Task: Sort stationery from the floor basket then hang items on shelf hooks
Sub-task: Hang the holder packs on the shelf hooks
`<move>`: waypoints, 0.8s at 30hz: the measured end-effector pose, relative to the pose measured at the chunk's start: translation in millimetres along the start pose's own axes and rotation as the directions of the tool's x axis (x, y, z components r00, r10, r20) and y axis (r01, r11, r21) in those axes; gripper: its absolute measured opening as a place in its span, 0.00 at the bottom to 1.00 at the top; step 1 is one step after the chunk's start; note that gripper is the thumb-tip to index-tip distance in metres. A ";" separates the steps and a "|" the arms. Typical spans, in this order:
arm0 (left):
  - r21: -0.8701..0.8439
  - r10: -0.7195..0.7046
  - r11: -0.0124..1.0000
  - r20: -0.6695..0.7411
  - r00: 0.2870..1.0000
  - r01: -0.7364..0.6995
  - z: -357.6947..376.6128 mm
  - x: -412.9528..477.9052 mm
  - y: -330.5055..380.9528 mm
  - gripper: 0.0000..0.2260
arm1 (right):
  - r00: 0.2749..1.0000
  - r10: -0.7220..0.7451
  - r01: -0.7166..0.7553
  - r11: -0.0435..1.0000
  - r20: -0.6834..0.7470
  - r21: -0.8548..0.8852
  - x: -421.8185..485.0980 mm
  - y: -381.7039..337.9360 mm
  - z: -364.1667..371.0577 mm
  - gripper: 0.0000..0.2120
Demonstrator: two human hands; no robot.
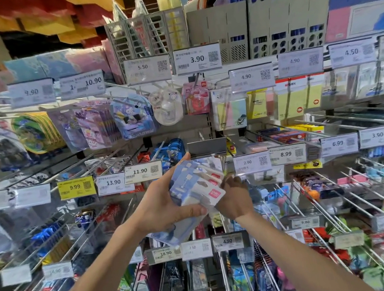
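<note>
your left hand (167, 203) clamps the fanned carded packs (196, 184), thumb on top. your right hand (234, 199) curls in under their right edge. the packs sit at mid-shelf height, just short of the hooks. long axis looks lower-left to upper-right, red-logo ends toward your right hand. so the ends point sideways, not at the blank tag hook (207, 146). that loose fan could slip while you turn it.

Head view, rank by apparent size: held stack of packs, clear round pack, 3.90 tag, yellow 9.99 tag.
1. stack of packs, though it is nearest the camera, which inflates it.
2. clear round pack and 3.90 tag: they look alike, so not ranked.
3. yellow 9.99 tag, smallest.
</note>
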State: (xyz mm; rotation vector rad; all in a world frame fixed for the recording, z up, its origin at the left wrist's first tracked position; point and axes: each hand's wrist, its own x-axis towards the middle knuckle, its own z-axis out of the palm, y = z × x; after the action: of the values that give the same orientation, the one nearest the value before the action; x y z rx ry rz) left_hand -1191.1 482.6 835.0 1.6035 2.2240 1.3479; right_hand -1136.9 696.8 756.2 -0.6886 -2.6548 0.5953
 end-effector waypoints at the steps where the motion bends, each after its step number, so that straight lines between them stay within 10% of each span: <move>1: -0.011 -0.004 1.000 -0.010 1.000 0.004 1.1 -0.3 1.0 0.48 | 0.994 -0.094 0.091 0.994 0.052 0.054 -6.5 -0.9 -3.3 0.19; 7: -0.033 -0.006 0.999 -0.093 0.996 0.003 6.1 -3.0 10.0 0.42 | 0.780 -0.458 0.095 0.760 0.426 0.643 -61.3 -5.5 -35.7 0.19; 15: -0.060 -0.029 0.998 -0.208 0.978 0.017 16.5 -1.1 15.2 0.31 | 0.959 -0.281 0.238 0.856 0.027 0.459 -92.5 -42.0 -20.4 0.12; 24: -0.177 -0.050 0.984 -0.179 0.982 0.018 16.5 -5.9 11.0 0.26 | 0.959 -0.270 0.111 0.637 0.086 0.762 -75.9 -15.8 -30.4 0.24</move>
State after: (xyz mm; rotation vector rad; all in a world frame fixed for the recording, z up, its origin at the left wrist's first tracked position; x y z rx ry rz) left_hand -1171.8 488.4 830.2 1.4284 2.1453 1.6911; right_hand -1067.6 654.1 773.7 -0.0846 -2.2426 1.6328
